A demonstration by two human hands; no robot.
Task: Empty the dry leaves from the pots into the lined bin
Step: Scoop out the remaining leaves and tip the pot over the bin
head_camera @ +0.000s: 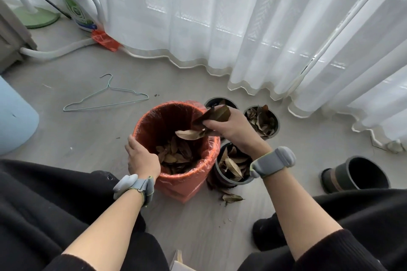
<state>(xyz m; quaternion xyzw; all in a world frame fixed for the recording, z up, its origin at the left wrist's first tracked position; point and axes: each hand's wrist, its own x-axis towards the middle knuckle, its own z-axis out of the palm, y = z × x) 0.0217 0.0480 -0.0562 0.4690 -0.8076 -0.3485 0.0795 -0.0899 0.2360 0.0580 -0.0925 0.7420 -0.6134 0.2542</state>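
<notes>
Beyond black sleeves [330,251], left grip [142,157] clasps bin rim [143,120], right grip [229,126] pinches leaves [217,114] over it.

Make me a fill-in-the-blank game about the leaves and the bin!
1. The right hand holds dry ____ above the bin.
2. The left hand grips the bin's ____.
3. A wire ____ lies on the floor, left of the bin.
Missing words: leaves, rim, hanger.
</notes>
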